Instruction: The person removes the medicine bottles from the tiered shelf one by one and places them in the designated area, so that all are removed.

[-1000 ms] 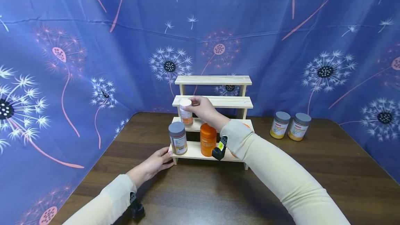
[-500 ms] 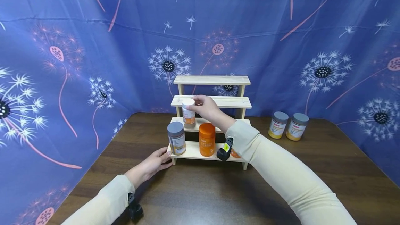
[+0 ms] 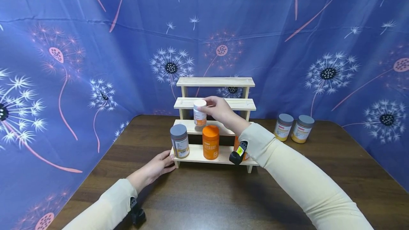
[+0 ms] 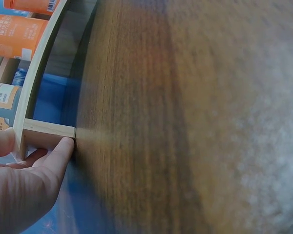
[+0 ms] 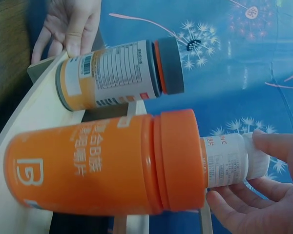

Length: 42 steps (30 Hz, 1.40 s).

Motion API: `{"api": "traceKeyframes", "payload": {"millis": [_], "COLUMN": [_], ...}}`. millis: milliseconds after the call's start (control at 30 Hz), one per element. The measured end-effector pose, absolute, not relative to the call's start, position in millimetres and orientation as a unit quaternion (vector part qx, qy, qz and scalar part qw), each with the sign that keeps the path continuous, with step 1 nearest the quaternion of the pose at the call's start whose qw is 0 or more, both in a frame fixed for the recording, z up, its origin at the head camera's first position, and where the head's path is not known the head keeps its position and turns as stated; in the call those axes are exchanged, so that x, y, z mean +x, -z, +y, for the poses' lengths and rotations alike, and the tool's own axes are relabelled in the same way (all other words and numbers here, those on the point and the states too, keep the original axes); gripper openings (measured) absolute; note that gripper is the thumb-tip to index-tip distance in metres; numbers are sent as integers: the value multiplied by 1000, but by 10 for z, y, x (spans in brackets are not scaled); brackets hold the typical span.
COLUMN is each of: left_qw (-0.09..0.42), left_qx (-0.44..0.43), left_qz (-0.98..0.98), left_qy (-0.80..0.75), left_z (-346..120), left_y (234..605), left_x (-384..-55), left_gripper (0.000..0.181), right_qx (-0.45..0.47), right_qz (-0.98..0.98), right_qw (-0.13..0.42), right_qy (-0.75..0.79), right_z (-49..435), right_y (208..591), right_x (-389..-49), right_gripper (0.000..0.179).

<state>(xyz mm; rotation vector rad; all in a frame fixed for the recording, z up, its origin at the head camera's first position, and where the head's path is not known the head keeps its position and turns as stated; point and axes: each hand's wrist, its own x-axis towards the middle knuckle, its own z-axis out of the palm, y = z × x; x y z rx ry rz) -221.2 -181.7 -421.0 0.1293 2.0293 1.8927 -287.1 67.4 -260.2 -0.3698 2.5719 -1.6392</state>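
My right hand (image 3: 220, 109) pinches a small white pill bottle (image 3: 200, 116) with an orange-banded label, thumb and fingers at its cap (image 5: 258, 155). The bottle is at the second-lowest tier of a wooden stepped shelf (image 3: 215, 82); whether its base touches the board, I cannot tell. My left hand (image 3: 157, 168) holds the left end of the lowest tier, thumb at the board and a finger (image 4: 62, 148) against the leg. On that tier stand a grey-lidded jar (image 3: 180, 144) and an orange bottle (image 3: 211, 146); another orange container (image 3: 236, 143) is mostly hidden behind my right wrist.
Two grey-lidded jars (image 3: 283, 129) with yellow bases stand together on the dark wooden table (image 3: 204, 198), right of the shelf. A blue dandelion-print cloth (image 3: 274, 38) hangs behind and along the sides.
My right hand has carried the white pill bottle to the right along the second-lowest tier, to behind the orange bottle's left side. The left hand keeps its hold on the shelf.
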Motion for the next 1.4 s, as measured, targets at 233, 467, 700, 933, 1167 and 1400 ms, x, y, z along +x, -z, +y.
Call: {"api": "traceKeyframes", "payload": {"millis": [233, 467, 700, 933, 1167, 1400], "left_qw": [180, 183, 185, 182, 182, 180], "left_qx": [49, 54, 57, 53, 55, 50], "left_qz": [718, 715, 714, 714, 714, 715], "left_qy": [-671, -673, -673, -674, -674, -673], "left_z": [-1829, -1829, -1819, -1829, -1846, -1853], "left_y": [4201, 4197, 4200, 4200, 4215, 4219], "left_x": [-2200, -2175, -2172, -2199, -2212, -2201], "left_gripper": [49, 49, 49, 48, 49, 48], "right_qx": [-110, -95, -86, -90, -95, -77], "right_qz": [828, 825, 805, 799, 789, 792], "right_qw": [35, 34, 38, 19, 15, 5], "right_qy": [549, 556, 586, 594, 607, 606], "right_z": [780, 891, 1014, 1116, 1199, 1313], "right_y": [2605, 2614, 2582, 2534, 2522, 2541], "right_x": [-2889, -2899, -2881, -2898, -2924, -2937], "right_gripper": [54, 56, 55, 55, 55, 55]}}
